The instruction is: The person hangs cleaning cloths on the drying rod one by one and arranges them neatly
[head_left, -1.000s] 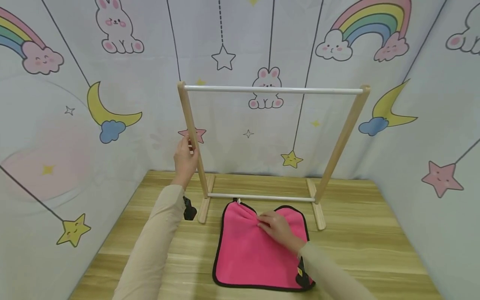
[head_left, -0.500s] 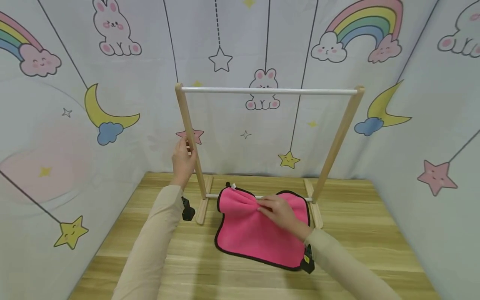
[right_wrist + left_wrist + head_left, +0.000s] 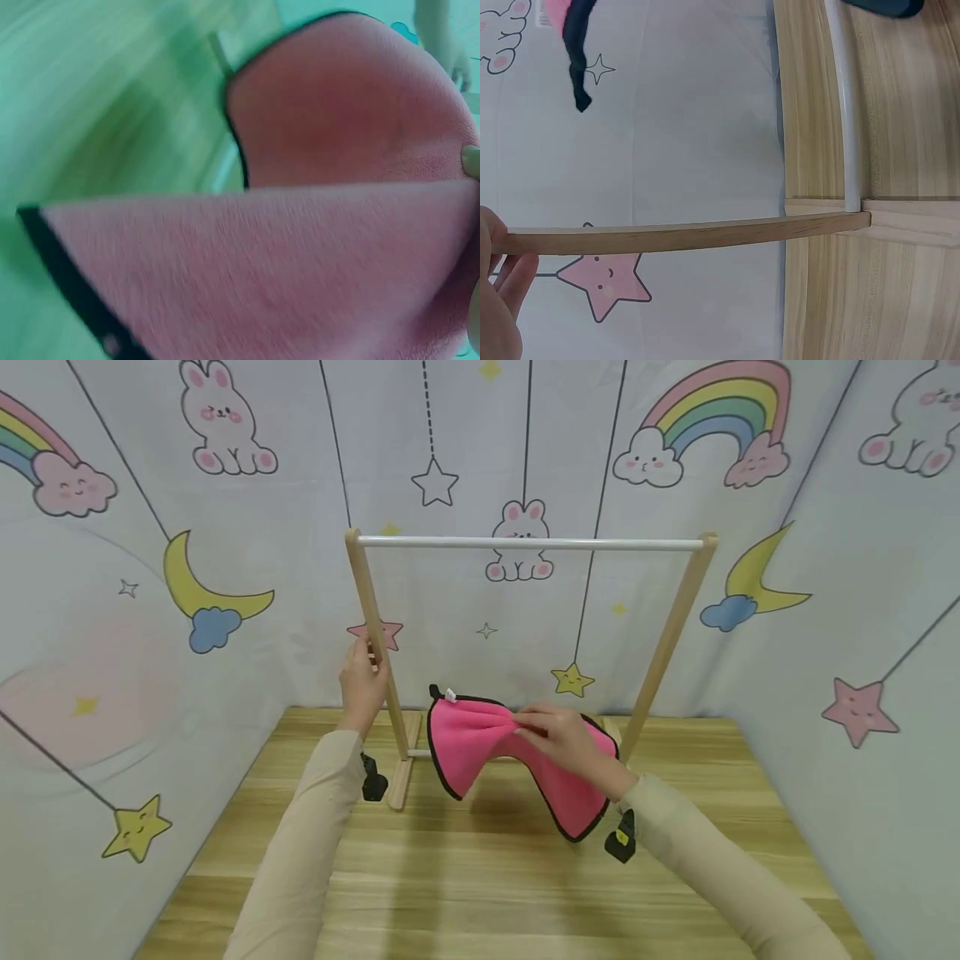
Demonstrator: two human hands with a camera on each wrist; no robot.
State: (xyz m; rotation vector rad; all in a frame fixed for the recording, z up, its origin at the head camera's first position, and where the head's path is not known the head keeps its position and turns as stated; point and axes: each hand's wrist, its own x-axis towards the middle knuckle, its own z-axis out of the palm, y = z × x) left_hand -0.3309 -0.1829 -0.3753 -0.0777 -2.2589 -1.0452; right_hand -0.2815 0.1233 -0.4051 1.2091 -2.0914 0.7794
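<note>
Since the earlier head frames the pink cloth (image 3: 487, 739) has come up off the worktop (image 3: 480, 877): it lay flat a second ago, half lifted half a second ago, and now hangs in the air at mid-frame, bunched at its middle. In the head view the right hand (image 3: 558, 739) pinches that gathered middle, fingers (image 3: 528, 720) closed on the fabric, so the black-edged cloth fans out to both sides, its lower corner drooping toward the lower right. It hangs in front of the lower rail of the wooden rack (image 3: 671, 627), well below the white top bar (image 3: 525, 542). The left hand (image 3: 362, 681), left of centre, has kept its place on the rack's left post (image 3: 372, 635), fingers wrapped round the wood about halfway up. A beige sleeve covers each arm, and the cartoon backdrop (image 3: 150, 527) of rabbits, moons and rainbows fills the upper frame.

From the left wrist the left post (image 3: 682, 234) runs across the middle of the frame, meeting the rack's foot at the right. Only the fingers (image 3: 510, 277) show, at the lower left edge, curled round the post's end. A scrap of pink cloth (image 3: 559, 11) shows at the top left.

Blur fills the right wrist view: the pink cloth (image 3: 300, 255) takes up most of the frame, its black edging at the lower left, with one fingertip (image 3: 471, 161) pressed on it at the right edge.
</note>
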